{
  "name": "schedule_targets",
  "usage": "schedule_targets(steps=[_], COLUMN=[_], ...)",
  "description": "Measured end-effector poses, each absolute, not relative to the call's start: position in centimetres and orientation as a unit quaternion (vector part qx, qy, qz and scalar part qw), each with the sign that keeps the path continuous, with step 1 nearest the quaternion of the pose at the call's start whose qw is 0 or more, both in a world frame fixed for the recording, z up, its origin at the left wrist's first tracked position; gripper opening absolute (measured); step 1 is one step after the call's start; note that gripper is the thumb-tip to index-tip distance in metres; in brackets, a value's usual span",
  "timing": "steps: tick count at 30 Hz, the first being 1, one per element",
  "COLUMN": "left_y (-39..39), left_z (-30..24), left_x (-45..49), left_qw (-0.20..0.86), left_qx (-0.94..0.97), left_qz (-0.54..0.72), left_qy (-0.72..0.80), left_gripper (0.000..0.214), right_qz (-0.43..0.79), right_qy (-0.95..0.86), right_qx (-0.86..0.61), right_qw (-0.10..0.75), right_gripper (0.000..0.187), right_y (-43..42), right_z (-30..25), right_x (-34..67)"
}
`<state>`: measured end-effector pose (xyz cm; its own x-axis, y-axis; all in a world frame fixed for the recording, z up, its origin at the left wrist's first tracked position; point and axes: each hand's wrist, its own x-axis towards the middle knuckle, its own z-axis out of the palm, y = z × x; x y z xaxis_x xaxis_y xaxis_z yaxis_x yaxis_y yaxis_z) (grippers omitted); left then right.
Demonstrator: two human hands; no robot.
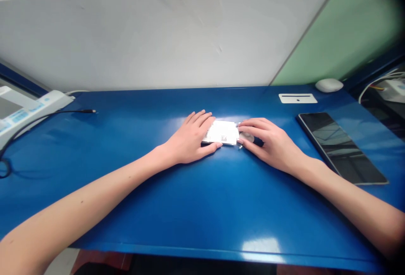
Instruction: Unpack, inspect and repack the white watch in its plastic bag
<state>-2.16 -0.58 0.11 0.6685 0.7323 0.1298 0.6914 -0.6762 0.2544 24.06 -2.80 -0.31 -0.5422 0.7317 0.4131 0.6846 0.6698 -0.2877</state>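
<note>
A flat, silvery rectangular device with a white printed label, by its look a small hard drive (223,131), lies on the blue table (177,207) between my hands. My left hand (192,136) lies over its left end, fingers along the far side and thumb at the near edge, holding it. At the right end, my right hand (268,140) grips the edge with thumb and fingertips. Beneath the right palm a round pale thing (247,136) shows in part; I cannot make out what it is.
A dark smartphone-like slab (341,148) lies right of my right forearm. Behind it are a white slotted card (298,98) and a white rounded object (329,85). On the left, a black cable (63,112) runs by a white power strip (38,108). A grey panel (158,39) closes the back.
</note>
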Motion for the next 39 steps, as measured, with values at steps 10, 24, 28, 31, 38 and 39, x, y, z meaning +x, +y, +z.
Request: schedule_targets(steps=[10, 24, 28, 31, 38, 39], left_y=[-0.66, -0.65, -0.65, -0.65, -0.68, -0.68], left_z=[0.05, 0.34, 0.16, 0.05, -0.03, -0.04], left_x=[-2.24, -2.19, -2.21, -2.20, -2.25, -2.25], left_qw=[0.089, 0.082, 0.076, 0.075, 0.075, 0.076], left_qx=[0.909, 0.911, 0.912, 0.912, 0.909, 0.910], left_qz=[0.109, 0.108, 0.106, 0.108, 0.120, 0.121], left_qy=[0.391, 0.389, 0.390, 0.389, 0.391, 0.390], left_gripper=[0.071, 0.069, 0.070, 0.069, 0.067, 0.067], right_qz=[0.049, 0.091, 0.074, 0.058, 0.036, 0.033], right_qy=[-0.879, -0.876, -0.883, -0.884, -0.888, -0.889], right_qx=[-0.400, -0.381, -0.383, -0.387, -0.387, -0.387], right_qw=[0.257, 0.282, 0.262, 0.256, 0.244, 0.241], right_gripper=[0.026, 0.023, 0.022, 0.020, 0.019, 0.020], right_y=[-2.72, -2.66, -2.72, -2.81, -2.95, -2.96], right_z=[-0.30, -0.58, -0.52, -0.48, -0.20, -0.16], right_x=[24.05, 23.93, 23.95, 23.97, 23.93, 23.96])
